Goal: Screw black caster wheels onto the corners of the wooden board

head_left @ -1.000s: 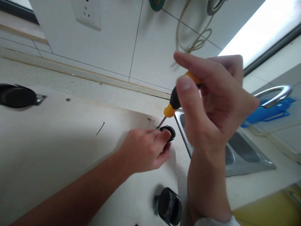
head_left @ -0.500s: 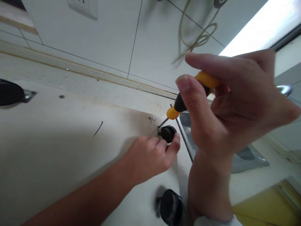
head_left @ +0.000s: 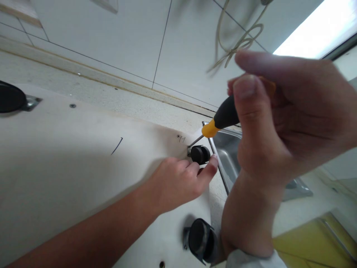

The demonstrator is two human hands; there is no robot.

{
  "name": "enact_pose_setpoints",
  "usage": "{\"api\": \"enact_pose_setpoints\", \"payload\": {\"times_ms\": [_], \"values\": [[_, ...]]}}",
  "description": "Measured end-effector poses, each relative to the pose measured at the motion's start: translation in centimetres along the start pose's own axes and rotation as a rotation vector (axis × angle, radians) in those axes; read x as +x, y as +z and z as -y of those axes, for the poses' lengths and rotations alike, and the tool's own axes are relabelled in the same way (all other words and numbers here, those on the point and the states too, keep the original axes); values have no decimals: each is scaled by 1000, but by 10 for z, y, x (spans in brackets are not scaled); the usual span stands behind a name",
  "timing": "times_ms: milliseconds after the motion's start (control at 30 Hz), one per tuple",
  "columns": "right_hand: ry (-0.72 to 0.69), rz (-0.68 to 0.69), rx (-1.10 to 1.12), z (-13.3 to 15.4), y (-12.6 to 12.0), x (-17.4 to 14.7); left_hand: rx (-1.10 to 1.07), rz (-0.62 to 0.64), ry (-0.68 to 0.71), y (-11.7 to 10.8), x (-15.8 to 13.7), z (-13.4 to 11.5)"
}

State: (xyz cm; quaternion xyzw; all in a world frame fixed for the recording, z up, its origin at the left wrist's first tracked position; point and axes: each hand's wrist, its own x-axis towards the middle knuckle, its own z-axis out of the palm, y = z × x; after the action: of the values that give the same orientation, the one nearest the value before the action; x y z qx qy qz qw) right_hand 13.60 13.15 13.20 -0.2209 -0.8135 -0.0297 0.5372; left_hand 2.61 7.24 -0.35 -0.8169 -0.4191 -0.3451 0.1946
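Observation:
My right hand is closed around the handle of a black-and-yellow screwdriver, thumb along its side. The thin shaft slants down to the left, its tip at the metal plate of a small black caster wheel near the white board's corner. Whether a screw sits under the tip is too small to tell. Beside that caster, my left hand rests on the white board with its fingers curled against the wheel. A second caster stands nearer me on the board, and another caster is at the far left.
Behind the board runs a speckled countertop along a tiled wall. A steel sink lies to the right, partly behind my right arm. A looped pale cable hangs on the wall. Something yellow is at the lower right.
My right hand and the screwdriver handle have swung rightward, so the screwdriver leans over more, its tip still at the caster plate. My left index finger has straightened slightly beside the wheel.

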Motion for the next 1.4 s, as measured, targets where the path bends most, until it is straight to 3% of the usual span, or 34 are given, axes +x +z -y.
{"api": "enact_pose_setpoints", "payload": {"times_ms": [100, 200, 367, 500, 700, 833, 1000, 1167, 1333, 1400], "values": [[18, -57, 105, -1, 5, -2, 14, 24, 3, 1, 0, 0], [62, 65, 297, -2, 4, -4, 24, 28, 7, 2, 0, 1], [78, 112, -125, -1, -15, -3, 22, 11, 6, 5, 0, 2], [83, 310, 33, 0, -25, 2, 10, 13, 3, 6, -1, 2], [-31, 141, -139, -6, -25, 4, -4, -37, -8, 10, -2, 0], [138, 446, -24, 4, -33, 5, -24, -27, -25, 11, -2, -1], [53, 212, -303, 5, -37, -1, -21, -20, -30, 11, -2, -1], [141, 408, -27, 1, -40, -2, -41, -14, -38, 11, -2, -1], [70, 241, -231, 1, -34, -2, -30, -18, -45, 11, -3, -1], [108, 292, -141, -2, -36, -2, -29, -15, -50, 11, -3, -1]]}}
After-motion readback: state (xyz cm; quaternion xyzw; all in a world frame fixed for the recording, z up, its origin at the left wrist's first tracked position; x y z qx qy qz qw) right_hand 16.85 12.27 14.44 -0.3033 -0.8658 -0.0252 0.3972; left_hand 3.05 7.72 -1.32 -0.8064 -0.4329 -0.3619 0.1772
